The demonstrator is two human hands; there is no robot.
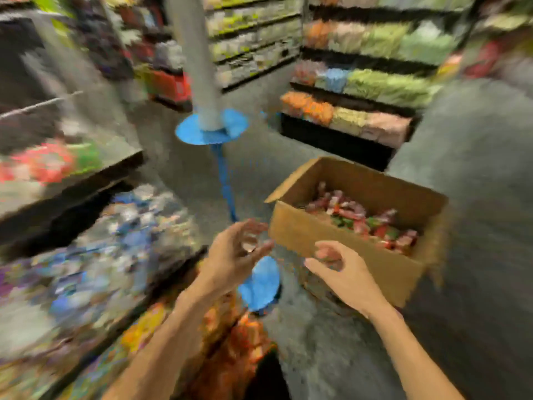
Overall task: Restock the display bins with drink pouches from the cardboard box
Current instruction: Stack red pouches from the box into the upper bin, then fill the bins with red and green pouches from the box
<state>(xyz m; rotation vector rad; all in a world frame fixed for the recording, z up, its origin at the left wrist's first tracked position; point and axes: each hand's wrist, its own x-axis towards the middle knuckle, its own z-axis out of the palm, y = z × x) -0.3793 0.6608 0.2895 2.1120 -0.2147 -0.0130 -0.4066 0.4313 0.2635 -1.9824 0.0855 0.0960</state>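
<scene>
Two bare hands, nothing in them: left hand (pixel 239 249) and right hand (pixel 340 269), fingers loosely spread, near the cardboard box (pixel 331 238). Drink pouches (pixel 363 220) heaped inside. Probably the reach-in step; next, grab a bunch, carry to the display bins (pixel 173 277).

We are in a shop. Long shelves (pixel 360 57) ahead of us carry rows of coloured packets (pixel 383 85), low display bins (pixel 109 243) at our left are full of goods, and an open cardboard box (pixel 340 243) holds more pouches (pixel 360 217).
</scene>
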